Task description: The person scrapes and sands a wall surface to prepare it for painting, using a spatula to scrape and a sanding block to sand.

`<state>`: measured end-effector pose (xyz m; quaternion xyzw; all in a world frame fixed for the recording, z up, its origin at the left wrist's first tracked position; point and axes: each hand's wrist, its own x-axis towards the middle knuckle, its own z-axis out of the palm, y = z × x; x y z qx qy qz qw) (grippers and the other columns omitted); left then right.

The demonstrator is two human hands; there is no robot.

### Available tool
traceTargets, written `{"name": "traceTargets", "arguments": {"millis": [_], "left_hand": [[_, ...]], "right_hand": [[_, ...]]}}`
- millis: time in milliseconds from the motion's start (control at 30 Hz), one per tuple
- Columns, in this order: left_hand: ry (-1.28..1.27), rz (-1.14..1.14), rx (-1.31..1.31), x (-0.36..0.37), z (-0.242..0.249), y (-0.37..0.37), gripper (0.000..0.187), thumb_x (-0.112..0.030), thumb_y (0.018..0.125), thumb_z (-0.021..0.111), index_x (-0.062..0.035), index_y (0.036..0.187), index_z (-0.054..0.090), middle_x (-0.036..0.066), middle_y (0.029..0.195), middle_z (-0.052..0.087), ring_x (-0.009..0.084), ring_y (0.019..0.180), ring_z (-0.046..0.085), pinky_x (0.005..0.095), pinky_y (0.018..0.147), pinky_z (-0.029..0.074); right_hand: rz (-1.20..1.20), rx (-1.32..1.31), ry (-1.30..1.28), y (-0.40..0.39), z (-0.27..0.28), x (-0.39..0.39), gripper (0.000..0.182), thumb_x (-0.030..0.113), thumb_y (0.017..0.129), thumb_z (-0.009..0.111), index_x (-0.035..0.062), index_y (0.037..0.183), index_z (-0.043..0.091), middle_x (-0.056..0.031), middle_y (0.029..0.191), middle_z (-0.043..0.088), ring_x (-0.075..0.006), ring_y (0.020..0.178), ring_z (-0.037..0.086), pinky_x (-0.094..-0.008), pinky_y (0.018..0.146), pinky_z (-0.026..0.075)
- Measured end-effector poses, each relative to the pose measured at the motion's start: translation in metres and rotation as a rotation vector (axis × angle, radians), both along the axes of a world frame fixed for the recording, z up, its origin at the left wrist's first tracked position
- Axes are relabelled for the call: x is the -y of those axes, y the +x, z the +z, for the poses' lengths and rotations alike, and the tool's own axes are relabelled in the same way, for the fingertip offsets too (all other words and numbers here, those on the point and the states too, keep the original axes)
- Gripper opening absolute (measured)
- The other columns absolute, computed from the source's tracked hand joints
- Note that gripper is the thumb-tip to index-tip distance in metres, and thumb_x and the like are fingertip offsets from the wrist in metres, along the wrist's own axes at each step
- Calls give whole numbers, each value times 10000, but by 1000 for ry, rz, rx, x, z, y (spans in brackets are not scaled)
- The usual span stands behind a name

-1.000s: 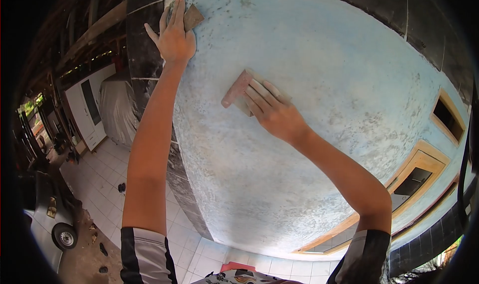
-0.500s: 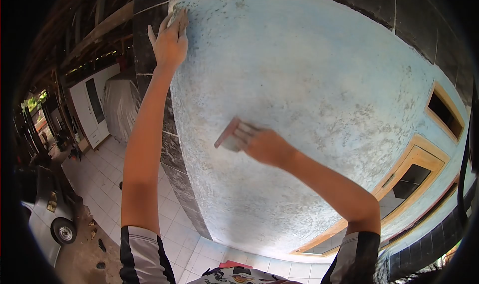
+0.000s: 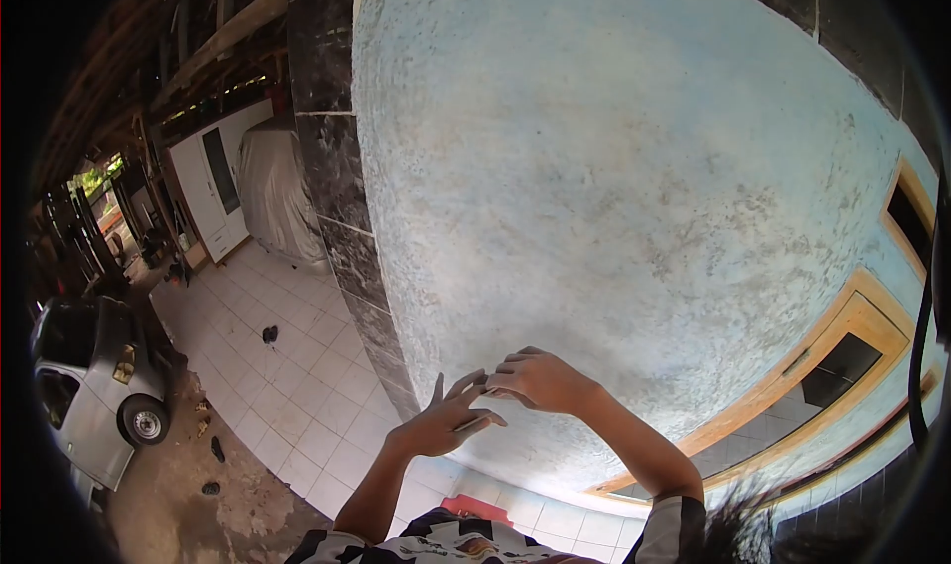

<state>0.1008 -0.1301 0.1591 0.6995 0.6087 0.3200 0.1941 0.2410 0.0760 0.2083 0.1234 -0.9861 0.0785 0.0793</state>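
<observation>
My left hand is raised in front of the lower part of the wall, its fingers spread and dusted pale at the tips. Its fingertips meet my right hand, whose fingers are curled downward. A thin pale edge shows under the right fingers, but what they grip is hidden. Behind both hands stands the light blue wall, rough and blotched with grey and whitish patches. Dark tiles border its left side.
A wood-framed window is at the right. A red object lies low by the wall on white floor tiles. Further left are a silver vehicle, a covered shape, a white cabinet and dark sandals.
My left hand has come down from the wall's upper left corner. My right hand, earlier holding a flat reddish-edged tool against the wall, has moved lower, and the hands now meet.
</observation>
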Motion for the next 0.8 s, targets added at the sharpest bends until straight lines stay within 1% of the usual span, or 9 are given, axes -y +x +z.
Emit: {"name": "traceTargets", "arguments": {"millis": [67,100,200,333,467,500,600,667,800], "left_hand": [[-165,154,-193,-2,-7,14,329,-361,1090,469,-189,1174,737,47,1573,383,309,1520,233,779,1139,-16],[-106,204,-215,-3,-16,15,306,-336,1083,485,-184,1160,739,45,1486,508,294,1507,267,807,1093,-47],[-54,236,-223,-4,-28,6,295,-308,1078,490,-172,1171,735,28,1330,646,271,1484,314,774,1106,-25],[48,369,18,-2,-26,10,320,-273,1085,463,-152,1147,753,15,1238,708,235,1465,348,730,1084,79],[209,687,207,-8,-50,32,377,-239,1101,414,-125,1086,773,50,1170,735,266,1252,484,493,1071,279],[237,571,133,-14,-52,31,419,-232,1110,382,-91,1057,773,60,1135,744,294,1156,476,425,1041,316],[171,652,145,-21,-59,63,430,-281,1107,391,-52,1071,754,116,1066,748,333,1180,444,466,1034,313],[-8,689,320,-29,-91,67,440,-312,1100,405,-28,1079,741,159,1066,740,353,1230,426,474,1049,307],[124,585,341,-31,-66,93,442,-369,1065,498,8,1203,681,201,1147,710,397,1301,386,514,1093,267]], "right_hand": [[20,-130,132,4,-4,11,135,204,934,689,149,1057,684,-2,1092,706,-230,1117,628,-414,982,489],[15,-129,131,7,-8,13,135,204,934,689,149,1057,684,-2,1092,706,-230,1117,628,-414,982,489],[-48,-284,50,19,-13,27,187,164,934,686,134,1118,663,-10,1131,672,-231,1162,595,-406,1027,454],[-509,-778,-457,39,-54,55,303,22,936,622,32,1233,565,-166,1101,637,-333,1016,644,-414,847,528],[-506,-347,-541,63,-84,93,516,128,863,688,55,1332,485,-173,1262,571,-360,1115,629,-451,866,554],[-506,-278,-596,65,-89,100,557,147,856,701,59,1354,467,-177,1275,566,-379,1129,618,-461,873,550],[-480,-193,-674,67,-102,122,578,169,836,709,48,1343,457,-178,1315,548,-411,1159,592,-494,867,546],[-485,-222,-689,64,-134,126,548,154,845,695,31,1320,451,-213,1251,581,-433,1101,613,-510,844,538],[-581,-383,-833,63,-175,115,420,116,867,670,-8,1233,507,-254,1006,656,-458,925,661,-521,762,526]]}}
